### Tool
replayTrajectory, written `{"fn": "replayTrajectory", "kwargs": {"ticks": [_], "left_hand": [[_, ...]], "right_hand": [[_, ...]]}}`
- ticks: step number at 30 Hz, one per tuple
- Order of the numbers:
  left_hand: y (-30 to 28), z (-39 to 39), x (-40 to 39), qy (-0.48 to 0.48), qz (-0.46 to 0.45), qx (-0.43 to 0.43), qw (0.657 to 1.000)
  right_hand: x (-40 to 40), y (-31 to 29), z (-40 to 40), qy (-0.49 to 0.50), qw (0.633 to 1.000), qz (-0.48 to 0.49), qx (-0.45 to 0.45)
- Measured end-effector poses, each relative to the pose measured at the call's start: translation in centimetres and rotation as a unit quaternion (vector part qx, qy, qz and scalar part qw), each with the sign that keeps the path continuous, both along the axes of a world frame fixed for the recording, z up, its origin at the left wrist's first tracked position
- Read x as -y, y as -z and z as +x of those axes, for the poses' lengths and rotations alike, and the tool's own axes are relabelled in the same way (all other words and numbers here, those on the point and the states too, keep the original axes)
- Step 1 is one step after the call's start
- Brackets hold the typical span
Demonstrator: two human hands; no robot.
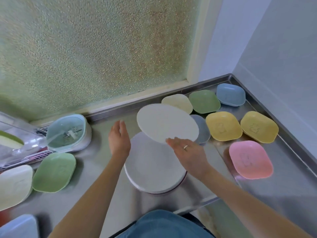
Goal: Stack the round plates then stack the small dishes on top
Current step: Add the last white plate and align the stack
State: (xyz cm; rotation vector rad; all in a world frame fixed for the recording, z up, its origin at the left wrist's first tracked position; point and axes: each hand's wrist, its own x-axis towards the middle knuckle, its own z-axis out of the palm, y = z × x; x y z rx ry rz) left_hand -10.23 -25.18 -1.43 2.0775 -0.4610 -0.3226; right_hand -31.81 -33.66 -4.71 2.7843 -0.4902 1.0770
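Plates: one white plate (pixel 167 123) tilted above a stack (pixel 154 169), ten small dishes (pixel 250 159) around, both hands (pixel 186 152) wide.

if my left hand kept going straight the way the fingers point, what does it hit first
Likely the raised steel back edge of the counter below the frosted window; the left hand seems to pass left of the tilted white round plate, though depth is unclear.

Bright diffuse daylight through frosted window (pixel 96 48) at 11 o'clock; soft shadows, motion blur, wide-angle edge distortion.
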Motion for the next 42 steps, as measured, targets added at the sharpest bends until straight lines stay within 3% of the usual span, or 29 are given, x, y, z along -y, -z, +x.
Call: {"fn": "replayTrajectory", "kwargs": {"ticks": [8,14,17,21,23,25,27,29,30,37,42], "left_hand": [[1.1,-0.8,-3.8,0.041,-0.007,-0.069,0.997],[2.8,-1.3,-4.8,0.123,0.088,-0.074,0.986],[3.5,-1.2,-5.4,0.138,0.113,-0.062,0.982],[3.8,-1.2,-6.0,0.142,0.114,-0.072,0.981],[3.8,-1.4,-6.1,0.145,0.112,-0.083,0.979],[3.7,-1.6,-6.0,0.149,0.113,-0.096,0.978],[3.8,-1.7,-6.0,0.149,0.110,-0.105,0.977],[3.8,-1.7,-5.9,0.147,0.104,-0.114,0.977],[3.9,-1.6,-5.9,0.147,0.103,-0.118,0.977],[4.1,-1.9,-6.0,0.119,0.073,-0.161,0.977],[4.4,-1.9,-7.2,0.072,0.064,-0.154,0.983]], "right_hand": [[-5.8,1.3,-2.3,-0.071,0.993,0.040,-0.089],[-8.3,3.2,-3.5,-0.151,0.967,0.075,-0.191],[-9.0,4.7,-3.7,-0.142,0.950,0.127,-0.248],[-9.4,4.7,-3.6,-0.107,0.958,0.164,-0.208],[-9.3,3.9,-3.0,-0.021,0.965,0.215,-0.147],[-8.7,2.9,-2.2,0.106,0.922,0.367,-0.057],[-7.4,2.6,-1.1,0.209,0.828,0.520,0.005],[-6.2,2.7,-0.1,0.236,0.754,0.612,0.039],[-5.8,2.8,0.2,0.236,0.737,0.632,0.042],[-5.2,3.3,0.3,0.241,0.729,0.640,0.027],[-4.9,3.6,1.7,0.233,0.745,0.625,-0.008]]}}
